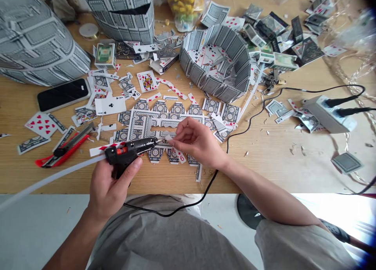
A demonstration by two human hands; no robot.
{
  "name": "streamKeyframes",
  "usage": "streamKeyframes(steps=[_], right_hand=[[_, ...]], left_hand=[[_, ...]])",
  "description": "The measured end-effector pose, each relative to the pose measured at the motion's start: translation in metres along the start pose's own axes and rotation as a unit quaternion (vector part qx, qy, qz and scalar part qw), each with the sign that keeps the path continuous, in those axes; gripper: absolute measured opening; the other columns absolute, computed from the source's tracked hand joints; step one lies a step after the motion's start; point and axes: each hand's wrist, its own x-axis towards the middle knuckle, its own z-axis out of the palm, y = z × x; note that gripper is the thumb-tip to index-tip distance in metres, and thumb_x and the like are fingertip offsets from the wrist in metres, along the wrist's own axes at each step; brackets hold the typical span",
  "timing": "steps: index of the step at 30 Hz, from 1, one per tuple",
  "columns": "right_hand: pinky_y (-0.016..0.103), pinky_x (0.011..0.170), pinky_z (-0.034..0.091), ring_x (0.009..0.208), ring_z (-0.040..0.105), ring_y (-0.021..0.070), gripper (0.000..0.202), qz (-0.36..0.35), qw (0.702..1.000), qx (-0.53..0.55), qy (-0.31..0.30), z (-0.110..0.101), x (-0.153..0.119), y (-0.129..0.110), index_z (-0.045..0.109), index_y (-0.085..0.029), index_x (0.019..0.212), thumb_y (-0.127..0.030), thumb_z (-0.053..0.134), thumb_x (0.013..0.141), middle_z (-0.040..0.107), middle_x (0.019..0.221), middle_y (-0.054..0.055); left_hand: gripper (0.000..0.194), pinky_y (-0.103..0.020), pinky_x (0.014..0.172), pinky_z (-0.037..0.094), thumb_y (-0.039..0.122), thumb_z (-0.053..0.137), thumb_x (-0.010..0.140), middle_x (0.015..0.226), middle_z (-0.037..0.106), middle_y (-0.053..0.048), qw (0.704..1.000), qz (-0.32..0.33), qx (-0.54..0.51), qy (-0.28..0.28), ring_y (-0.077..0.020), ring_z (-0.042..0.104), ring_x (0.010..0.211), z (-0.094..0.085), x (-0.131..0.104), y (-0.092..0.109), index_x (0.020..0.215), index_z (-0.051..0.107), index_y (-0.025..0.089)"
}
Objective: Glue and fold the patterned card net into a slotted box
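A black glue gun [132, 148] with a long white glue stick in its back end is gripped by my left hand [113, 184]. Its nozzle points right, at a small white piece of card [169, 140] pinched between the thumb and fingers of my right hand [197, 141]. Beneath both lies a flat structure of cut playing cards [136, 123], with dark patterned backs and tabs along its edges. A cut card strip marked 9 [180, 156] rests on it, just below my right fingers.
A round card basket [216, 62] holds loose cards. Left of it are larger card structures [44, 43], a phone [64, 94] and a red cutter [65, 146]. A black cable [249, 123] runs from a white power strip [330, 113] past my right forearm.
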Motion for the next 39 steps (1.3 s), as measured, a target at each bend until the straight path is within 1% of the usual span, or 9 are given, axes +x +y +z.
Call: streamKeyframes(steps=[6, 9, 12, 16, 19, 22, 25, 30, 39], right_hand=[[0.029, 0.067, 0.059, 0.073, 0.074, 0.0158, 0.051, 0.005, 1.000, 0.029, 0.008, -0.002, 0.004, -0.003, 0.055, -0.024, 0.093, -0.048, 0.095, 0.074, 0.076, 0.078, 0.000], [0.028, 0.064, 0.056, 0.067, 0.069, 0.0132, 0.051, -0.007, 0.999, 0.033, 0.020, -0.004, 0.005, -0.005, 0.055, -0.024, 0.092, -0.048, 0.096, 0.073, 0.076, 0.077, -0.001], [0.027, 0.060, 0.052, 0.064, 0.065, 0.0114, 0.051, -0.015, 0.999, 0.030, 0.033, -0.007, 0.007, -0.006, 0.055, -0.023, 0.091, -0.048, 0.096, 0.073, 0.077, 0.077, 0.000], [0.026, 0.058, 0.052, 0.065, 0.066, 0.0123, 0.056, -0.006, 0.998, 0.026, 0.049, -0.009, 0.010, -0.007, 0.055, -0.023, 0.091, -0.053, 0.097, 0.070, 0.078, 0.079, 0.001], [0.026, 0.057, 0.051, 0.064, 0.066, 0.0125, 0.058, 0.002, 0.998, 0.026, 0.052, -0.010, 0.012, -0.007, 0.054, -0.024, 0.090, -0.055, 0.098, 0.068, 0.078, 0.078, 0.001], [0.025, 0.057, 0.053, 0.064, 0.067, 0.0124, 0.059, 0.000, 0.998, 0.029, 0.060, -0.011, 0.014, -0.007, 0.054, -0.024, 0.090, -0.054, 0.099, 0.067, 0.078, 0.078, 0.002], [0.025, 0.058, 0.055, 0.063, 0.069, 0.0126, 0.060, -0.005, 0.997, 0.034, 0.066, -0.012, 0.014, -0.007, 0.054, -0.023, 0.090, -0.051, 0.100, 0.065, 0.079, 0.078, 0.001], [0.025, 0.057, 0.056, 0.064, 0.071, 0.0136, 0.061, -0.003, 0.996, 0.046, 0.078, -0.014, 0.015, -0.005, 0.054, -0.024, 0.089, -0.047, 0.102, 0.062, 0.080, 0.079, 0.002], [0.028, 0.055, 0.057, 0.066, 0.073, 0.0172, 0.066, 0.007, 0.994, 0.041, 0.098, -0.016, 0.015, -0.005, 0.047, -0.026, 0.090, -0.049, 0.102, 0.060, 0.080, 0.081, 0.003]], left_hand=[[0.031, -0.029, 0.062, 0.053, 0.049, 0.075, 0.090, 0.078, 0.070, 0.000, 0.988, -0.111, -0.099, 0.047, -0.0170, 0.061, 0.066, -0.011, -0.020, -0.012, 0.100, 0.070, 0.021], [0.033, -0.030, 0.065, 0.055, 0.052, 0.074, 0.088, 0.076, 0.070, -0.001, 0.983, -0.164, -0.068, 0.048, -0.0193, 0.065, 0.070, -0.022, -0.035, -0.020, 0.095, 0.072, 0.020], [0.038, -0.029, 0.064, 0.054, 0.059, 0.076, 0.084, 0.070, 0.070, -0.001, 0.981, -0.195, 0.004, -0.007, -0.0209, 0.067, 0.070, -0.037, -0.043, -0.030, 0.085, 0.073, 0.021], [0.050, -0.031, 0.071, 0.059, 0.065, 0.082, 0.076, 0.087, 0.081, -0.005, 0.966, -0.214, 0.019, -0.144, -0.0262, 0.074, 0.082, -0.050, -0.037, -0.039, 0.100, 0.079, 0.021], [0.054, -0.030, 0.069, 0.058, 0.069, 0.080, 0.078, 0.091, 0.082, -0.005, 0.958, -0.201, 0.049, -0.198, -0.0265, 0.075, 0.083, -0.051, -0.029, -0.041, 0.101, 0.080, 0.021], [0.053, -0.029, 0.062, 0.052, 0.073, 0.072, 0.083, 0.080, 0.078, -0.003, 0.950, -0.173, 0.133, -0.222, -0.0238, 0.071, 0.073, -0.050, -0.025, -0.039, 0.093, 0.080, 0.021], [0.055, -0.028, 0.057, 0.046, 0.076, 0.068, 0.085, 0.069, 0.073, -0.002, 0.937, -0.130, 0.235, -0.225, -0.0222, 0.066, 0.063, -0.050, -0.022, -0.035, 0.079, 0.076, 0.022], [0.054, -0.031, 0.058, 0.042, 0.076, 0.063, 0.088, 0.067, 0.073, -0.004, 0.920, -0.051, 0.324, -0.216, -0.0247, 0.068, 0.061, -0.054, -0.016, -0.025, 0.069, 0.070, 0.025], [0.043, -0.030, 0.054, 0.037, 0.065, 0.061, 0.097, 0.060, 0.071, 0.001, 0.897, 0.020, 0.387, -0.210, -0.0245, 0.070, 0.057, -0.062, -0.016, -0.024, 0.073, 0.069, 0.030]])
